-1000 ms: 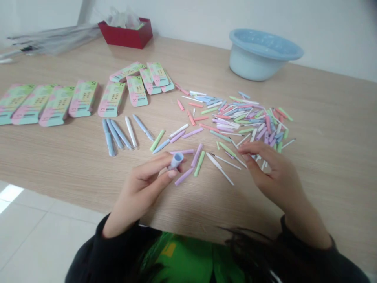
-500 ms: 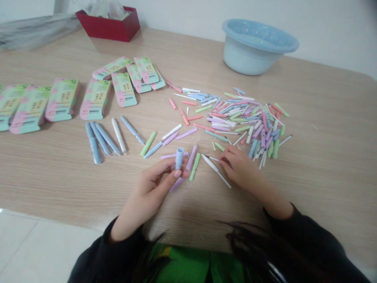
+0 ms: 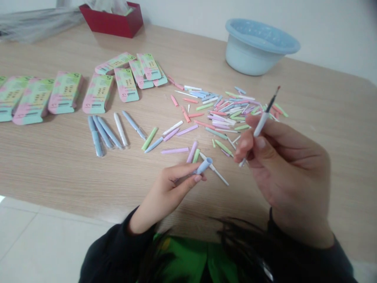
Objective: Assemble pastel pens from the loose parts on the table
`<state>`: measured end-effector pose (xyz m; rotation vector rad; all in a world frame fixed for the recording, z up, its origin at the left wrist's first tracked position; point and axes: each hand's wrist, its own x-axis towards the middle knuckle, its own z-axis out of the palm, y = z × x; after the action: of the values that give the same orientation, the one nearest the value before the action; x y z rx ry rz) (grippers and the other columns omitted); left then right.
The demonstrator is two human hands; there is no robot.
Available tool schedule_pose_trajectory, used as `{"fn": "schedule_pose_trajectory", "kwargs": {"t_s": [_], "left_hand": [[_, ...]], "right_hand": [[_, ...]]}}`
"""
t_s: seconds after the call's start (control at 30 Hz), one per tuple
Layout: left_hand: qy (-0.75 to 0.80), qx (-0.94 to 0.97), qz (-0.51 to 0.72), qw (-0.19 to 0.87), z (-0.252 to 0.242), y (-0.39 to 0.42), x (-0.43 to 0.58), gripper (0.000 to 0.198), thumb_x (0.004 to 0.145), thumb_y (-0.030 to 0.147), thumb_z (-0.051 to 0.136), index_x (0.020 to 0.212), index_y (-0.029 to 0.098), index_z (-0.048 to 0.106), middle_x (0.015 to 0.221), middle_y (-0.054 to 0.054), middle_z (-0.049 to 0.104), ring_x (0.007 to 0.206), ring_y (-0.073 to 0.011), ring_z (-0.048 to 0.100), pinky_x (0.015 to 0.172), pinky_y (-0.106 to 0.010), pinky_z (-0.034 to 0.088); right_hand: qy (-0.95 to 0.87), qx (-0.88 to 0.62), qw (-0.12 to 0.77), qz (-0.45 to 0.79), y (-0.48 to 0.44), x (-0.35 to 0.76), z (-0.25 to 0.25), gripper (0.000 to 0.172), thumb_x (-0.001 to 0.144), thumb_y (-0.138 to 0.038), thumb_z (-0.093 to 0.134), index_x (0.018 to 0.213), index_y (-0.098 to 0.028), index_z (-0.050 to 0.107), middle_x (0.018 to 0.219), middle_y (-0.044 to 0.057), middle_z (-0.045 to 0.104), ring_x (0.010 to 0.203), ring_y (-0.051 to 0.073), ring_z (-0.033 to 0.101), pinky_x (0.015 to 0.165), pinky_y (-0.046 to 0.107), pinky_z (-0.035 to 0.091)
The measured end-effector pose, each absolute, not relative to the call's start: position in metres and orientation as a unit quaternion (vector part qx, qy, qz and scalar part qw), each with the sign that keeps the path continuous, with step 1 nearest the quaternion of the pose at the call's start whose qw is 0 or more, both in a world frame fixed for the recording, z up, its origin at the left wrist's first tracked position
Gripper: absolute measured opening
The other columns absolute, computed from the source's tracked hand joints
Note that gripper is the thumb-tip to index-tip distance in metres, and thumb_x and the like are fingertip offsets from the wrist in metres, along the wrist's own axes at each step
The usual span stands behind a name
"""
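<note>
My left hand is closed round a light blue pen barrel, its open end tilted up to the right. Raised close to the camera, my right hand pinches a white pen refill with a dark tip section and a small reddish point turned upward. Between the hands a white pen part with a thin stick lies on the table, partly behind the blue barrel. Purple barrels and a green barrel lie just beyond my left hand.
A heap of mixed pen parts spreads behind my right hand. Blue pens and a white pen lie at left, before several printed boxes. A blue basin and a red box stand at the back.
My right hand has lifted from the table beside the heap, bringing the refill up towards the camera. My left hand has moved right with the blue barrel, now tilted rightward.
</note>
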<state>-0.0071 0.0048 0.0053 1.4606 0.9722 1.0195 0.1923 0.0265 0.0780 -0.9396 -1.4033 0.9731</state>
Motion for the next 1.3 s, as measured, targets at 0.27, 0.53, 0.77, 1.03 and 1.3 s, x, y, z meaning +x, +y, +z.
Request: {"fn": "schedule_pose_trajectory", "kwargs": {"t_s": [0.27,0.53,0.77,1.03,1.3], "left_hand": [[0.383,0.616,0.433,0.535,0.004,0.004,-0.003,0.019,0.097,0.018,0.066,0.108,0.019,0.081,0.1,-0.003,0.081,0.096,-0.0163,0.073,0.092,-0.024,0.054],[0.391,0.622,0.429,0.526,0.009,0.005,-0.004,0.015,0.098,0.02,0.064,0.1,0.017,0.079,0.098,-0.005,0.08,0.094,-0.0196,0.073,0.09,-0.029,0.056],[0.398,0.628,0.419,0.522,0.009,0.006,-0.006,0.016,0.098,0.02,0.064,0.103,0.016,0.079,0.095,-0.005,0.08,0.091,-0.0195,0.072,0.086,-0.029,0.056],[0.388,0.613,0.414,0.55,0.011,0.005,-0.007,0.016,0.1,0.023,0.062,0.103,0.017,0.076,0.091,-0.004,0.077,0.089,-0.0186,0.071,0.087,-0.029,0.055],[0.382,0.595,0.411,0.575,0.012,0.006,-0.008,0.02,0.102,0.028,0.056,0.093,0.017,0.07,0.085,-0.003,0.068,0.086,-0.0183,0.065,0.083,-0.029,0.053]], "right_hand": [[-0.559,-0.367,0.598,0.442,0.024,0.169,0.069,0.012,0.1,-0.016,0.06,0.103,-0.026,0.065,0.095,0.001,0.076,0.091,0.017,0.075,0.088,0.036,0.065],[-0.568,-0.392,0.595,0.412,0.018,0.171,0.073,0.018,0.101,-0.014,0.056,0.107,-0.03,0.063,0.093,0.0,0.074,0.092,0.019,0.076,0.086,0.041,0.066],[-0.594,-0.38,0.578,0.411,0.017,0.171,0.071,0.019,0.101,-0.014,0.057,0.109,-0.031,0.062,0.091,0.0,0.075,0.088,0.02,0.077,0.081,0.04,0.067],[-0.627,-0.387,0.525,0.427,0.019,0.172,0.067,0.017,0.099,-0.014,0.06,0.107,-0.028,0.062,0.093,0.0,0.079,0.087,0.02,0.079,0.075,0.035,0.067],[-0.657,-0.397,0.472,0.435,0.02,0.176,0.067,0.021,0.102,-0.027,0.06,0.12,-0.034,0.067,0.103,0.0,0.081,0.082,0.019,0.077,0.07,0.032,0.064]]}}
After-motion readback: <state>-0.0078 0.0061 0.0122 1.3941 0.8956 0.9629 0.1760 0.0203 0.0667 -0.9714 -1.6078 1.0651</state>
